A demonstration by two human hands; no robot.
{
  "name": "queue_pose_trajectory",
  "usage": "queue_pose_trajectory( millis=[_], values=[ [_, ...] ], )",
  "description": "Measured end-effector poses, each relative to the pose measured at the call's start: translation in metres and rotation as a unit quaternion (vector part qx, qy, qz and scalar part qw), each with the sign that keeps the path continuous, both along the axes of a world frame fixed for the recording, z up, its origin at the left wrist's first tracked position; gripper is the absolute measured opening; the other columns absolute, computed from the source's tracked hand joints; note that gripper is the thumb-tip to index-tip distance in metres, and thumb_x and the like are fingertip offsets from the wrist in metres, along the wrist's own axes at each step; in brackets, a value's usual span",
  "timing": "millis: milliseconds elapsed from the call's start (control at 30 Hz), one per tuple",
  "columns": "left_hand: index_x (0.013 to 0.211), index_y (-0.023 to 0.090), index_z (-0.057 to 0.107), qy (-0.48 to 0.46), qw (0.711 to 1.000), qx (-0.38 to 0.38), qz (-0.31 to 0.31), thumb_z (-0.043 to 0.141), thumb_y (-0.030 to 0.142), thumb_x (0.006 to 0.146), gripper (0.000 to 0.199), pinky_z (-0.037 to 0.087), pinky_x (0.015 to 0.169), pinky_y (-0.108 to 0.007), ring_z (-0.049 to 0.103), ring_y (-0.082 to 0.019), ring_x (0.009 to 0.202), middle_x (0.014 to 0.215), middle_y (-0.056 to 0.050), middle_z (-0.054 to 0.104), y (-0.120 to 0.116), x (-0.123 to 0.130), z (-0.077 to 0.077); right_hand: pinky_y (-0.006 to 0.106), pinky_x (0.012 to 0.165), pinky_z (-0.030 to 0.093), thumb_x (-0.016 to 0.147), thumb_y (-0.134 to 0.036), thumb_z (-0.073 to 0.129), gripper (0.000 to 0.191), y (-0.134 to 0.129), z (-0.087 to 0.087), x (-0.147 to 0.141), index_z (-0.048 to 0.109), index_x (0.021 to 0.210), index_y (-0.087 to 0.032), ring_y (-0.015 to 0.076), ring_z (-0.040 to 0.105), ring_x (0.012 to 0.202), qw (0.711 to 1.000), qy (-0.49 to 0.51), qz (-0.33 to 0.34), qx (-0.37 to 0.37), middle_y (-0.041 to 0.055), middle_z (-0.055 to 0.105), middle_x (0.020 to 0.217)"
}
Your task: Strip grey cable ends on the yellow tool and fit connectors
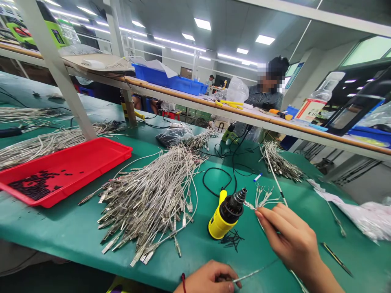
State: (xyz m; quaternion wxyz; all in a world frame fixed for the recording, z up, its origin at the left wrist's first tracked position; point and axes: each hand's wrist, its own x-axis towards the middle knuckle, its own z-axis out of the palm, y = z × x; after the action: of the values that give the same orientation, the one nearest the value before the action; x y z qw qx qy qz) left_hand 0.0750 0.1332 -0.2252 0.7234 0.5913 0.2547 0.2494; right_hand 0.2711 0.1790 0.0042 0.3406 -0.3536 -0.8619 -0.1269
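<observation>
My right hand (290, 232) pinches a thin pale cable (249, 205) between thumb and fingertips, its end beside the nozzle of a yellow and black hot air gun (222, 219). The gun stands with its nozzle pointing up. At the table's front edge, my left hand (209, 278) has its fingers curled around a cable length (256, 272). Whether both hands hold the same cable I cannot tell. Short black tubes (233, 240) lie at the gun's foot. Left of the gun spreads a large pile of USB cables (152, 195). Several stripped cable ends (265, 197) fan out just beyond my right fingertips.
A red tray (91, 179) with small black pieces stands at left. Tweezers (337, 259) lie at right, near a plastic bag (369, 219). Another cable bundle (281, 162) lies farther back. A shelf (189, 99) crosses above the table, with a person (269, 91) behind it.
</observation>
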Motion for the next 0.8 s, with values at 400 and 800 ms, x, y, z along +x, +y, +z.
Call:
queue_pose_trajectory(
  millis=[400,800],
  values=[
    [0.112,0.018,0.077,0.019,1.000,0.006,0.005,0.070,0.066,0.082,0.057,0.050,0.082,-0.029,0.057,-0.016,0.078,0.088,-0.004,0.070,-0.001,-0.003,0.007,0.032,0.064,0.048,0.091,-0.009,0.068,0.026,-0.005,-0.002,0.001,0.070,0.112,-0.022,0.0166,0.058,0.065,1.000,-0.008,-0.006,0.027,0.0034,0.069,0.080],
    [0.113,0.017,0.078,-0.017,1.000,-0.009,-0.010,0.071,0.065,0.082,0.057,0.041,0.066,-0.021,0.047,-0.010,0.066,0.077,0.000,0.063,0.002,-0.001,0.003,0.033,0.062,0.047,0.084,0.002,0.070,0.042,-0.016,-0.006,0.003,0.068,0.120,-0.019,0.0174,0.055,0.066,0.999,0.018,0.025,0.017,0.0032,0.064,0.076]
  ],
)
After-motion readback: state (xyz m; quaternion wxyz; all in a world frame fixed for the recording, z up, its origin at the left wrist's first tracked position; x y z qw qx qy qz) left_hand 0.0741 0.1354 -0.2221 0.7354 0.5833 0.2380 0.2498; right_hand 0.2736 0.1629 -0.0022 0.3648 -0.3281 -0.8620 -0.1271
